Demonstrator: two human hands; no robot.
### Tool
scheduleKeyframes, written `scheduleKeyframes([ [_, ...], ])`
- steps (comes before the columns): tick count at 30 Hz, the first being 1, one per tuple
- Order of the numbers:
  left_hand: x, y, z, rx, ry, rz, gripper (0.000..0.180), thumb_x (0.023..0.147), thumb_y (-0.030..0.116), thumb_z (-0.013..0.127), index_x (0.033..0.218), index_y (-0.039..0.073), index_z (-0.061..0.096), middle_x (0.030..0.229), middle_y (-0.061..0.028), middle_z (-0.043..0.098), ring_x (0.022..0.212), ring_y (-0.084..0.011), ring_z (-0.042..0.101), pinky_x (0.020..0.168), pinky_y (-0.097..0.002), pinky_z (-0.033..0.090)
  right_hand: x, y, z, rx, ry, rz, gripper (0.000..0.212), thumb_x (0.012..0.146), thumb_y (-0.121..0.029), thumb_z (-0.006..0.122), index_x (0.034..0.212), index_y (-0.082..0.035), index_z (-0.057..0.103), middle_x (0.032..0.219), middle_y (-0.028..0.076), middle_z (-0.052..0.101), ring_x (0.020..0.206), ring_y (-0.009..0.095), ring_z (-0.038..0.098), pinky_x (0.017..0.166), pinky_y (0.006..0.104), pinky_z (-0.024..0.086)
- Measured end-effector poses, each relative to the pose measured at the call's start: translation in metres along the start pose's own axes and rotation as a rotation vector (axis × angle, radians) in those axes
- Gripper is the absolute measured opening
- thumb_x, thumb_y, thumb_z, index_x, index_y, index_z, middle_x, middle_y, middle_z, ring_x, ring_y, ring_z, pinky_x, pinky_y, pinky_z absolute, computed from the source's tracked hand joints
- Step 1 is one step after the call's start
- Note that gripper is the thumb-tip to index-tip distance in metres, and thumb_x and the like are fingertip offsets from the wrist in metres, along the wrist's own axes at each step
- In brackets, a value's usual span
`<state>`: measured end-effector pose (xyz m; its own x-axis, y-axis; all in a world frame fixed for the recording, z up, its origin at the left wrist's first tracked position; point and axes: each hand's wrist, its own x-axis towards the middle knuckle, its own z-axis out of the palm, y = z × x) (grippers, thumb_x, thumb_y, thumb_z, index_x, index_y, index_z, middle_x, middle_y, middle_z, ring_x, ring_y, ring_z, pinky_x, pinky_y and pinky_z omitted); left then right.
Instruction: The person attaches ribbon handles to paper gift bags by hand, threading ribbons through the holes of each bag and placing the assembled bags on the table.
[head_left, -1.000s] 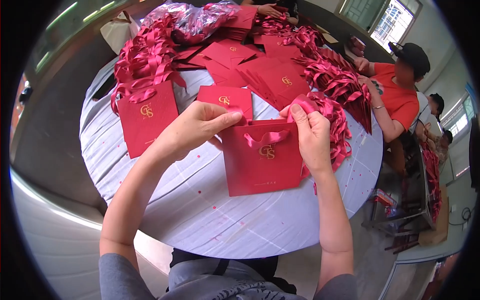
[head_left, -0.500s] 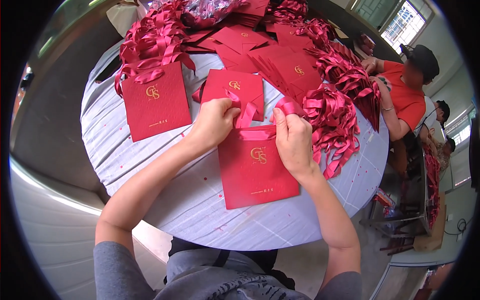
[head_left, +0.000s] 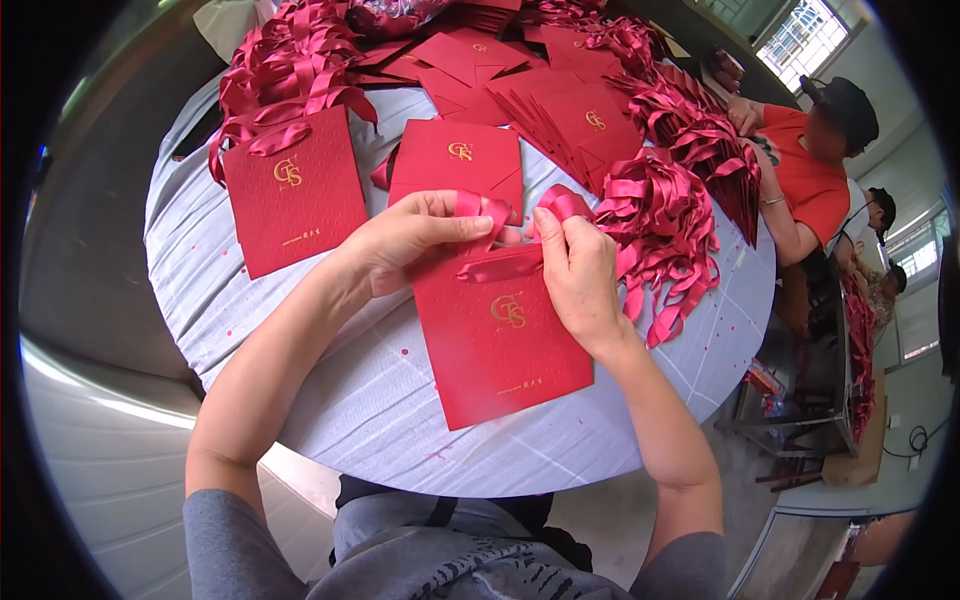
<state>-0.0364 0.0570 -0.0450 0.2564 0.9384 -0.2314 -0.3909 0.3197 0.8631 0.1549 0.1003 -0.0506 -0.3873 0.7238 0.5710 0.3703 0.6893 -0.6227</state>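
A red paper gift bag point(head_left: 505, 345) with a gold emblem lies flat before me, its top edge towards my hands. Pink satin ribbon point(head_left: 500, 268) runs along that top edge and rises in loops. My left hand point(head_left: 425, 235) is closed on the ribbon at the bag's upper left, thumb pressed over it. At the upper right, my right hand point(head_left: 580, 265) pinches a ribbon loop point(head_left: 562, 203) between thumb and fingers. Just beyond my hands lies another red bag point(head_left: 455, 160). The ribbon's path behind my fingers is partly hidden.
Finished-looking red bags point(head_left: 297, 200) with ribbons are stacked at the left. A heap of loose ribbon point(head_left: 665, 225) sits at the right, and folded bags point(head_left: 600, 150) spread across the back of the cloth-covered round table point(head_left: 340, 400). A person in a red shirt point(head_left: 810, 190) works at the right edge.
My left hand has turned and its fingers have shifted over the ribbon. The bag has tilted slightly and moved a little left. My right hand keeps its pinch and has moved slightly left.
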Motion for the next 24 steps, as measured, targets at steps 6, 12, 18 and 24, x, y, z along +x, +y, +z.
scheduleKeyframes([
  [6,-0.004,0.011,-0.012,-0.098,-0.156,0.166,0.018,0.096,0.009,0.046,0.108,-0.003,0.052,0.093,-0.0135,0.065,0.095,-0.0244,0.065,0.091,-0.0347,0.050,-0.007,-0.001,0.008,0.063,-0.090,0.031,0.029,0.094,-0.013,0.053,0.071,0.006,0.055,0.068,0.021,0.061,0.063,0.037,0.062,0.053,0.0423,0.045],
  [12,0.002,0.011,-0.022,-0.285,-0.164,0.265,0.012,0.096,0.003,0.041,0.104,-0.003,0.048,0.077,-0.0073,0.054,0.073,-0.0195,0.061,0.095,-0.0458,0.049,-0.014,-0.001,0.015,-0.031,-0.097,0.019,0.030,0.094,-0.017,0.054,0.076,0.005,0.060,0.066,0.019,0.062,0.059,0.030,0.062,0.053,0.0374,0.044],
  [18,0.000,0.010,-0.023,-0.220,-0.074,0.288,0.012,0.096,0.004,0.042,0.105,-0.002,0.047,0.078,-0.0068,0.054,0.078,-0.0191,0.061,0.093,-0.0426,0.049,-0.016,0.000,0.014,0.020,-0.065,0.025,0.030,0.095,-0.018,0.054,0.076,0.005,0.060,0.065,0.017,0.061,0.056,0.027,0.060,0.052,0.0365,0.043],
  [24,-0.018,0.030,-0.001,0.176,0.094,0.257,0.046,0.098,0.038,0.042,0.122,0.000,0.049,0.104,-0.0141,0.064,0.093,-0.0228,0.064,0.083,-0.0355,0.052,-0.006,-0.010,-0.004,0.165,-0.022,0.158,0.031,0.098,-0.021,0.049,0.080,0.001,0.063,0.064,0.000,0.052,0.061,0.006,0.045,0.057,0.0244,0.037],
])
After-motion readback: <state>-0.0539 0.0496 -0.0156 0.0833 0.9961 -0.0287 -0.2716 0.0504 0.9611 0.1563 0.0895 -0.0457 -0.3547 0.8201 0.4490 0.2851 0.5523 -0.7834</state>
